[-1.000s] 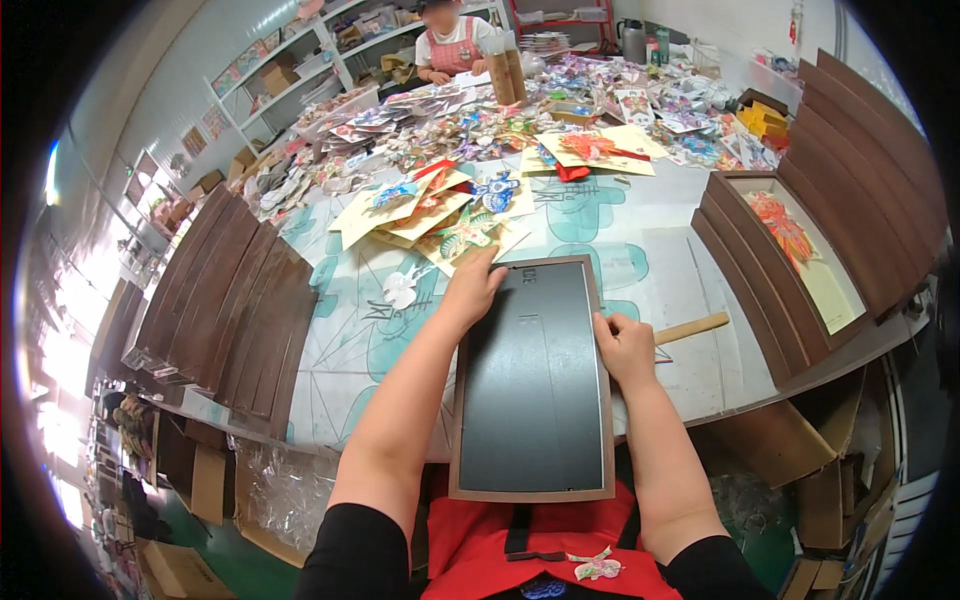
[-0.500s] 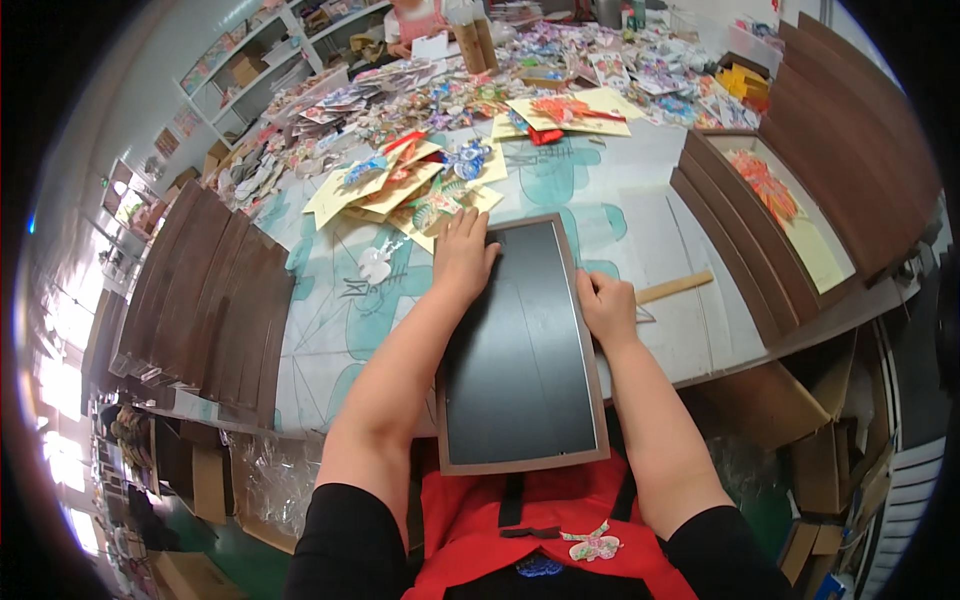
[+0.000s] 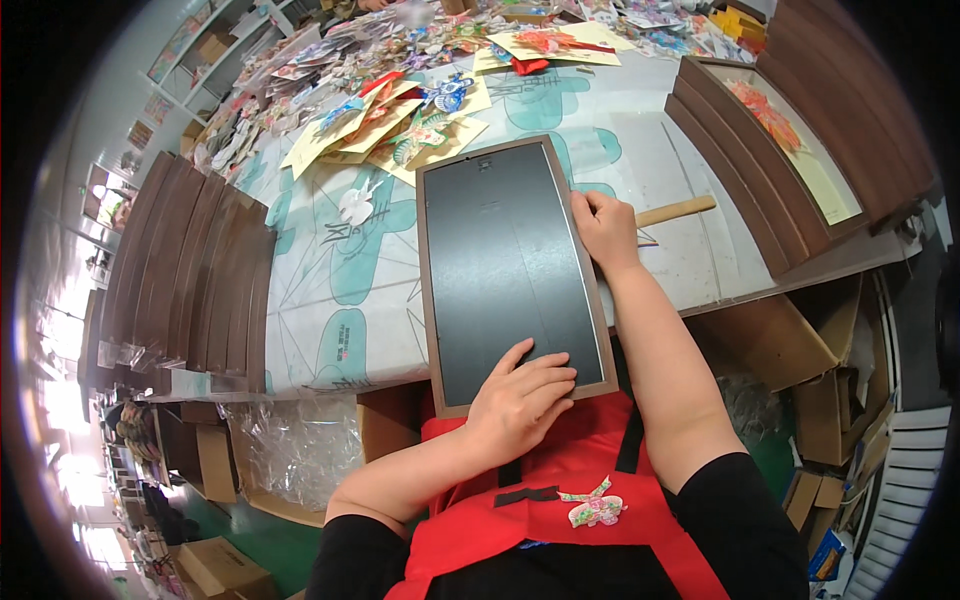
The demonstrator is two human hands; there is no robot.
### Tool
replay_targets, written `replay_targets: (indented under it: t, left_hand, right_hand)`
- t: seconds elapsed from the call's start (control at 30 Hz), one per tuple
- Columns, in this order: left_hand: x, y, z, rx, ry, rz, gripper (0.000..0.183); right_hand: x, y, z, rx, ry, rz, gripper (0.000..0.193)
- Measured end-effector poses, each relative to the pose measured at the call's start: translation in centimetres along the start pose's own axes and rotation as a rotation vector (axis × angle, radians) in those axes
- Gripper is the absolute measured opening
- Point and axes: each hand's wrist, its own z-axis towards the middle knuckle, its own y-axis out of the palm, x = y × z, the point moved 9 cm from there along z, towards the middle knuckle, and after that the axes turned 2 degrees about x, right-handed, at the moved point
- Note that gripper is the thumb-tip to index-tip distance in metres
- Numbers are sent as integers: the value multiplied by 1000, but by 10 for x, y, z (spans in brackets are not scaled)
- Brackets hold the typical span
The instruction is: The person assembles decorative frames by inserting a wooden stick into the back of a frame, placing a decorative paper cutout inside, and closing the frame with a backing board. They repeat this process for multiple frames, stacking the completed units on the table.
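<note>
We are holding the brown frame [image 3: 505, 270] at the near edge of the table [image 3: 390, 345]. Our left hand [image 3: 522, 398] is resting on its black back, fingers slightly apart; our right hand [image 3: 606, 232] is clamping its side, fingers curled together, tips seemingly hidden.

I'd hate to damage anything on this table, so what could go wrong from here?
The frame's near end juts past the edge of the table, so it might tip if the right hand slips at its side. The left hand rests on the black panel, so pressing too hard could mark it. The wooden stick beside the right hand might get knocked.
</note>
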Motion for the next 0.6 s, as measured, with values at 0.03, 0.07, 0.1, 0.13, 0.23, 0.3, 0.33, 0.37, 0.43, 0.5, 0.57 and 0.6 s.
replay_targets:
  t: [0.03, 0.07, 0.1, 0.13, 0.23, 0.3, 0.33, 0.37, 0.43, 0.5, 0.57, 0.6]
  left_hand:
    - [-2, 2, -1, 11, 2, -36, 24]
    - [-1, 2, -1, 26, 9, -49, 24]
    - [0, 2, -1, 41, 14, -58, 25]
    - [0, 1, -2, 55, 20, -67, 25]
    - [-2, 6, -5, 18, 35, -69, 27]
    - [-1, -1, -7, -28, 3, -48, 31]
    - [-1, -7, -7, -49, -11, -37, 34]
    - [-13, -21, -6, 32, -168, -97, 41]
    - [-39, -47, -16, 195, -488, -213, 57]
    - [-66, -35, -26, 311, -837, -1007, 76]
    - [-76, -35, -25, 366, -908, -1140, 75]
    - [-83, -34, -25, 397, -963, -1171, 75]
  right_hand:
    - [0, 0, 0, 1, 2, 2, 36]
    - [0, -1, 0, 3, 4, 4, 37]
    - [-1, -1, 0, 4, 5, 9, 37]
    - [-1, -1, 0, 2, 8, 1, 37]
    - [0, 1, 0, -7, 11, -12, 36]
    - [0, 2, 0, -9, 7, -12, 35]
    - [1, 1, 0, 1, 0, -6, 35]
    - [2, 0, 0, 11, -6, 0, 35]
    - [1, 0, -1, 30, -18, 9, 35]
    - [0, -3, 1, 58, -38, 1, 35]
    - [1, -2, 0, 42, -34, -16, 35]
    - [-1, -2, -1, 35, -31, -21, 35]
